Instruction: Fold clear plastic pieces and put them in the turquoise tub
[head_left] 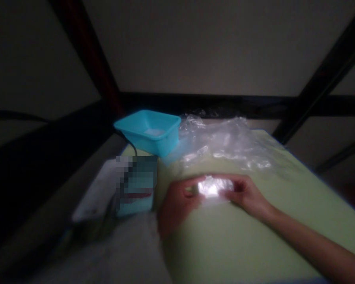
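Left hand (177, 203): pinched the packet (213, 188) at its left end.
Right hand (248, 197): pinched its right end.
Packet: shiny, over the table (239, 244); contact unclear.
Plastic (225, 140): lay crumpled beyond the packet.
Tub (165, 142): blue, stood left of the plastic.

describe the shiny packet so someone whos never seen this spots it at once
On the yellow-green tabletop, look just in front of the wide spread of crumpled clear plastic. There the left hand and right hand hold a small shiny packet between them. Its compact shape and bright white glare set it apart from the big, loose plastic behind.
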`<state>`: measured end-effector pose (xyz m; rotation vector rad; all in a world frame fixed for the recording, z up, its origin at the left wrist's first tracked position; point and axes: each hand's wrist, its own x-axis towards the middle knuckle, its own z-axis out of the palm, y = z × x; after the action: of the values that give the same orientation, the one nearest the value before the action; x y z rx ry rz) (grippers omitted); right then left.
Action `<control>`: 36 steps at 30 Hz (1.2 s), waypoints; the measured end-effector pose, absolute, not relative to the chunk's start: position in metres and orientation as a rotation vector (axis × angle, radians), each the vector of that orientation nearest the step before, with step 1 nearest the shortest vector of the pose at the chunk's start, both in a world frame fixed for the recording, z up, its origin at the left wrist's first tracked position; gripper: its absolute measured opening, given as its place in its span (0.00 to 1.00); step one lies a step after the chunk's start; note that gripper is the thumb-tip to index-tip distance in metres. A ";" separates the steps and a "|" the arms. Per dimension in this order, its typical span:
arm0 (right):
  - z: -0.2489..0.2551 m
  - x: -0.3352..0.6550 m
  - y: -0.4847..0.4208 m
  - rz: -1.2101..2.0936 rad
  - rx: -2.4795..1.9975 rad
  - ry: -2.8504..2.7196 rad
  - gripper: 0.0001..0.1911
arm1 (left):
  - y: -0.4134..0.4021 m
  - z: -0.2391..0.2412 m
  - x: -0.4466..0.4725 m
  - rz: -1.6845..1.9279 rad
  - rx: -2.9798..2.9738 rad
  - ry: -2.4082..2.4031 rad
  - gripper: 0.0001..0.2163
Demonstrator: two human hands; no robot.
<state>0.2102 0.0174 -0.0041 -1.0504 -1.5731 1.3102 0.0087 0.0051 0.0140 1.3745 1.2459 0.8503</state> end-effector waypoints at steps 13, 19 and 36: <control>0.005 0.209 0.018 1.223 -1.072 -1.628 0.22 | 0.004 0.011 0.008 0.892 1.343 1.171 0.28; 0.020 0.197 0.024 1.230 -1.092 -1.586 0.22 | 0.008 0.010 0.010 1.016 1.336 1.146 0.28; 0.010 0.196 0.039 1.251 -1.094 -1.382 0.24 | 0.065 0.010 -0.025 1.796 0.780 0.999 0.17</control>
<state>0.1961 0.0389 0.0099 -1.0936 -1.3818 1.2513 -0.0246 0.0647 0.0101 0.7804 0.9990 1.7962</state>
